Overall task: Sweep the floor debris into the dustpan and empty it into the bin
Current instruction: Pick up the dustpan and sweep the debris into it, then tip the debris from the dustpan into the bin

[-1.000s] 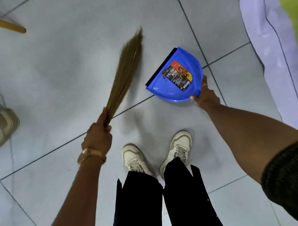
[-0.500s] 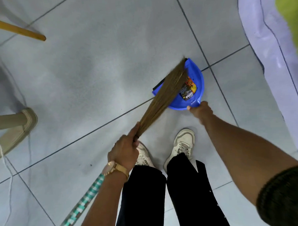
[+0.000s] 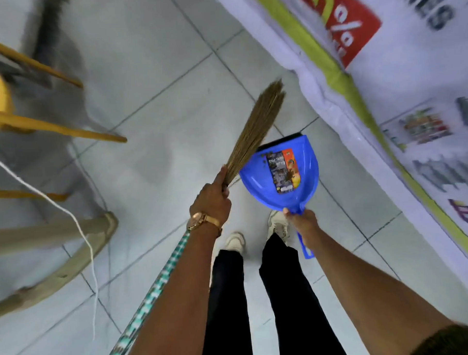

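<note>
My left hand (image 3: 211, 202) grips a broom (image 3: 255, 130) where its straw bristles meet the green-and-white checked handle; the bristles point up and away, raised off the tiles. My right hand (image 3: 302, 222) holds the handle of a blue dustpan (image 3: 281, 172), which is lifted and held roughly level. The pan has a black front lip and an orange-and-dark label inside. A few small dark specks lie near the lip. The broom tips sit just left of the pan's front edge. No bin is in view.
A printed banner (image 3: 384, 77) covers the right side. Wooden chair legs (image 3: 56, 131) and a curved wooden base (image 3: 70, 262) stand at left, with a white cord (image 3: 92, 264) trailing across the grey tiles. My feet in white shoes (image 3: 235, 241) are below the pan.
The broom swept into the pan, then came out to its left. The dustpan rose off the floor and turned level. My view swung right toward the banner.
</note>
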Demonstrator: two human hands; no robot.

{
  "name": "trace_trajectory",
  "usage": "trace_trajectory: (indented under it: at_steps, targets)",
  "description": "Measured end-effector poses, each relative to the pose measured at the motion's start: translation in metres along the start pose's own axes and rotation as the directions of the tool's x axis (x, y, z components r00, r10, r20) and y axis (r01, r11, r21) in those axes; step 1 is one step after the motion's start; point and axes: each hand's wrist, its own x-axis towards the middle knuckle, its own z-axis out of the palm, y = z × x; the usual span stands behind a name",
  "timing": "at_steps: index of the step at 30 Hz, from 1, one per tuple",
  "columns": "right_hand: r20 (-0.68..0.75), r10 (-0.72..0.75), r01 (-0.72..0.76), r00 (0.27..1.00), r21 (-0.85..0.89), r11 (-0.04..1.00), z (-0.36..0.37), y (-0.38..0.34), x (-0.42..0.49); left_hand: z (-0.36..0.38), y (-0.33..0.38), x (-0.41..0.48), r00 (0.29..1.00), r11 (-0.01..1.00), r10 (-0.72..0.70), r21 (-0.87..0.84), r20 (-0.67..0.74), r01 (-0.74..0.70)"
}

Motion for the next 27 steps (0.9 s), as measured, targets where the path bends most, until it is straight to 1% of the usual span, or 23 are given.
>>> trace_trajectory:
  at_steps: [1,3,5,6,8,10,12,13,14,15,16,18,19,21,23,27]
  targets:
    - [0.034,-0.043,0.041,0.998,0.07,0.997,-0.015,-0.005,-0.036,-0.015,0.011,-0.015,0.999,0.999,0.051,0.018,-0.007,-0.051]
    - [0.085,-0.133,0.12,0.987,0.14,0.983,-0.04,0.0,-0.092,-0.031,0.022,-0.042,0.993,0.992,0.116,0.061,-0.009,-0.115]
    - [0.059,-0.195,0.18,0.979,0.197,0.964,-0.066,0.012,-0.142,-0.041,0.036,-0.073,0.984,0.977,0.177,0.127,-0.018,-0.174]
    - [0.037,-0.197,0.183,0.98,0.228,0.956,-0.08,0.022,-0.165,-0.044,0.044,-0.089,0.978,0.962,0.207,0.187,-0.017,-0.2]
    - [0.005,-0.201,0.192,0.98,0.275,0.942,-0.1,0.042,-0.192,-0.042,0.052,-0.11,0.971,0.928,0.234,0.308,-0.046,-0.209]
    - [-0.116,-0.22,0.246,0.969,0.314,0.917,-0.124,0.067,-0.218,-0.037,0.068,-0.133,0.95,0.865,0.311,0.424,-0.03,-0.269]
    - [-0.253,-0.188,0.275,0.949,0.378,0.884,-0.144,0.096,-0.227,-0.025,0.075,-0.146,0.936,0.802,0.352,0.519,-0.012,-0.295]
    - [-0.305,-0.153,0.277,0.94,0.42,0.864,-0.154,0.113,-0.232,-0.015,0.078,-0.15,0.909,0.761,0.415,0.557,-0.025,-0.333]
    - [-0.359,-0.129,0.288,0.924,0.434,0.854,-0.166,0.132,-0.238,-0.005,0.087,-0.159,0.87,0.695,0.493,0.608,-0.016,-0.383]
    - [-0.4,-0.121,0.304,0.908,0.434,0.848,-0.175,0.15,-0.241,0.005,0.094,-0.166,0.835,0.629,0.55,0.652,0.011,-0.423]
    - [-0.437,-0.101,0.313,0.894,0.448,0.837,-0.186,0.174,-0.24,0.017,0.106,-0.179,0.833,0.578,0.548,0.685,0.078,-0.444]
    - [-0.493,-0.058,0.33,0.868,0.487,0.809,-0.204,0.218,-0.227,0.044,0.126,-0.201,0.83,0.506,0.511,0.702,0.226,-0.502]
    - [-0.52,-0.035,0.34,0.853,0.504,0.794,-0.214,0.24,-0.23,0.064,0.139,-0.217,0.807,0.454,0.513,0.706,0.291,-0.544]
    - [-0.532,-0.019,0.352,0.847,0.533,0.769,-0.235,0.282,-0.233,0.101,0.161,-0.247,0.763,0.371,0.533,0.709,0.366,-0.599]
    - [-0.554,-0.001,0.37,0.833,0.555,0.744,-0.259,0.289,-0.272,0.14,0.184,-0.277,0.728,0.3,0.528,0.706,0.437,-0.642]
    - [-0.563,0.049,0.33,0.825,0.549,0.768,-0.32,0.359,-0.315,0.231,0.227,-0.355,0.658,0.158,0.51,0.691,0.555,-0.705]
